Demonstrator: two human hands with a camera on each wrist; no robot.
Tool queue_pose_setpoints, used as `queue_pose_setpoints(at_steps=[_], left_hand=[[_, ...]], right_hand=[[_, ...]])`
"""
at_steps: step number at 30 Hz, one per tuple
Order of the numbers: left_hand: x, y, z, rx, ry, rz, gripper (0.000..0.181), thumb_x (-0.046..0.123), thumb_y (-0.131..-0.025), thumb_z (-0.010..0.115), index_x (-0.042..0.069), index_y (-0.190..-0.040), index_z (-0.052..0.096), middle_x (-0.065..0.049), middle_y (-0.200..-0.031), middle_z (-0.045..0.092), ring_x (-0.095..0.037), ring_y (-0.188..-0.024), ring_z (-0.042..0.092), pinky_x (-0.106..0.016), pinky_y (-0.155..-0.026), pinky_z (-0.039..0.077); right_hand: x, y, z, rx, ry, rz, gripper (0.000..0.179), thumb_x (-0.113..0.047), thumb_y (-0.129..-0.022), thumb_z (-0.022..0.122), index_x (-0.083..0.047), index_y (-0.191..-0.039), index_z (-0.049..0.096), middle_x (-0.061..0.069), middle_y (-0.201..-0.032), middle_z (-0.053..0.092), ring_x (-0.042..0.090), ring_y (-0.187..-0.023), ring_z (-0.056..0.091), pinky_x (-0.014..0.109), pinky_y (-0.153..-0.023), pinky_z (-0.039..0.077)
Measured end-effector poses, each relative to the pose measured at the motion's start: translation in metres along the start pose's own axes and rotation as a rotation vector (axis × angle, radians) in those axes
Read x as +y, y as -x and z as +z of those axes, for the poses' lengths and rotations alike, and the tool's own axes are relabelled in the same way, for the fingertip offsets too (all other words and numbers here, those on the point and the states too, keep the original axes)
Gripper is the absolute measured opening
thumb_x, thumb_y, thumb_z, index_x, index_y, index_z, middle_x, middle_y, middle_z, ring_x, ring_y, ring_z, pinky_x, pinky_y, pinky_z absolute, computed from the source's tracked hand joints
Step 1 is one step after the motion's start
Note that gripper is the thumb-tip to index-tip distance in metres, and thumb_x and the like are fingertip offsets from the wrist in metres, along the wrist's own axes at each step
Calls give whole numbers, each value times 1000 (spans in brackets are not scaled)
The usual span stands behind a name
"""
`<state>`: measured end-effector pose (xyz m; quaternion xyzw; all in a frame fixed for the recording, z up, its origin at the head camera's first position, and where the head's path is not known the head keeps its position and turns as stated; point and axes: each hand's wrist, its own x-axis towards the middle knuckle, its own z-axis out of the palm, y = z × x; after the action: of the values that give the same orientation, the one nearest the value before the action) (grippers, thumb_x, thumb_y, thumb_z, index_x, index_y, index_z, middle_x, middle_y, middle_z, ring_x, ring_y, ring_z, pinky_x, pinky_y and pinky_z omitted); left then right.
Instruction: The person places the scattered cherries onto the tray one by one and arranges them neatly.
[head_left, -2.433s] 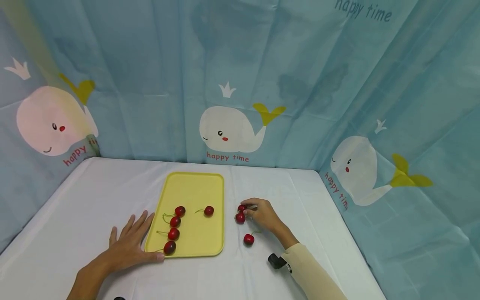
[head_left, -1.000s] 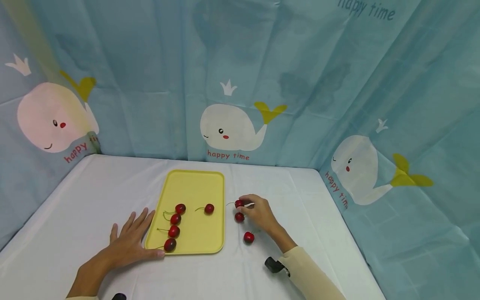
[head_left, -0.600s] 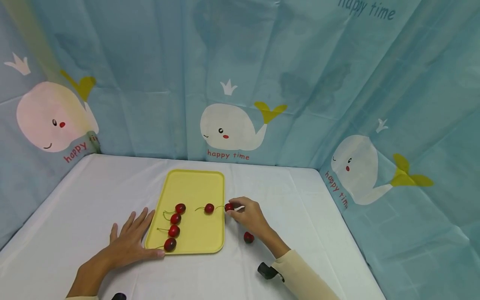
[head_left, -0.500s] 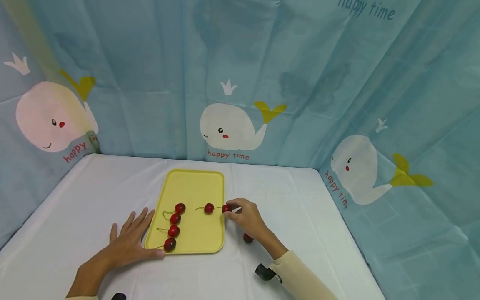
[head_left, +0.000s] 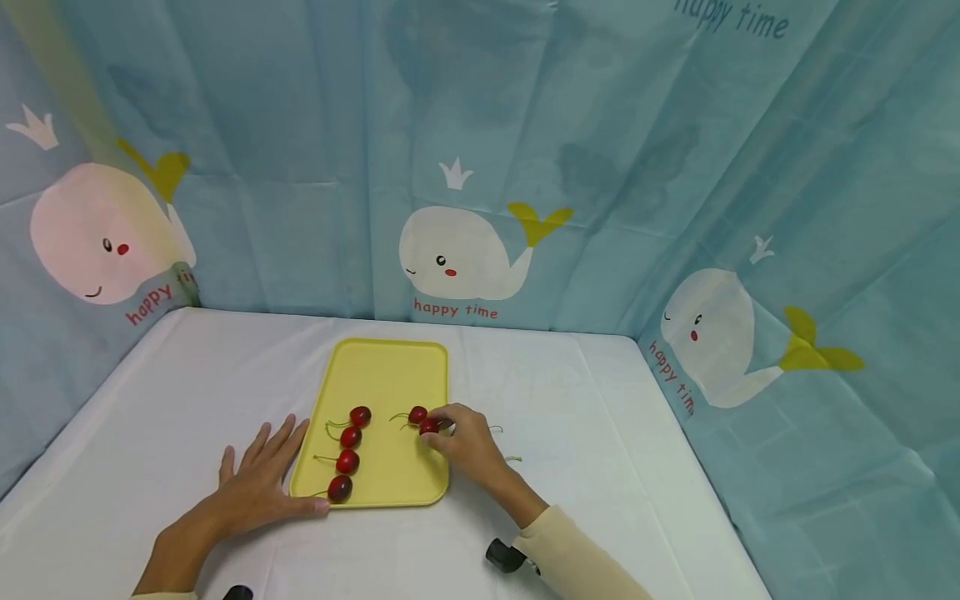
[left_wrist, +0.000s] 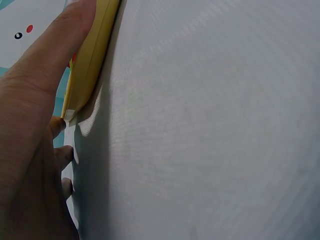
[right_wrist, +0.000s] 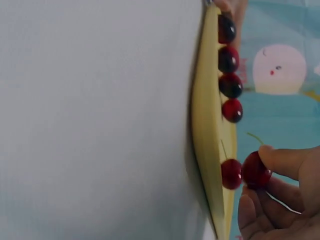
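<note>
My right hand (head_left: 468,444) pinches a dark red cherry (right_wrist: 255,171) between thumb and fingertips, over the right half of the yellow tray (head_left: 390,367). Close by sits another cherry (head_left: 417,414) with its stem pointing left. Along the tray's left side several cherries (head_left: 347,461) form a line, stems to the left. My left hand (head_left: 255,483) lies with fingers spread at the tray's lower left corner, the thumb along its front edge. In the left wrist view the thumb (left_wrist: 45,55) crosses in front of the tray wall (left_wrist: 90,65).
Two green stems (head_left: 513,458) show right of the tray; their cherries are hidden behind my right hand and forearm. A white cloth (head_left: 585,433) covers the table. Blue curtains (head_left: 300,167) printed with whales rise at the back and sides.
My right hand has picked up a cherry from the cloth right of the tray and carried it left over the tray, beside the lone cherry. The left hand has stayed in place.
</note>
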<state>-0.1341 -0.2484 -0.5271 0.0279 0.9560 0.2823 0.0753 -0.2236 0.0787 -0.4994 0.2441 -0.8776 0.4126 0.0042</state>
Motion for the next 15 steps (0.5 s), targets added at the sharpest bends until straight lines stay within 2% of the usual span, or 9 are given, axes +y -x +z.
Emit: queue_pose_setpoints(at_steps=[6, 15], left_hand=[[0, 0, 0, 1, 1, 3, 133, 75, -72, 82, 11, -170, 19, -29, -174, 13, -62, -156, 1, -89, -107, -17], [0, 1, -1, 0, 4, 7, 132, 74, -73, 81, 10, -170, 18, -30, -174, 13, -62, -155, 1, -89, -106, -17]], right_hand=[[-3, 0, 15, 6, 42, 34, 27, -15, -91, 85, -4, -115, 78, 5, -111, 77, 12, -96, 67, 21, -83, 57], [-8, 0, 24, -6, 98, 63, 31, -17, -91, 85, -4, -119, 77, 6, -117, 76, 16, -108, 68, 29, -94, 59]])
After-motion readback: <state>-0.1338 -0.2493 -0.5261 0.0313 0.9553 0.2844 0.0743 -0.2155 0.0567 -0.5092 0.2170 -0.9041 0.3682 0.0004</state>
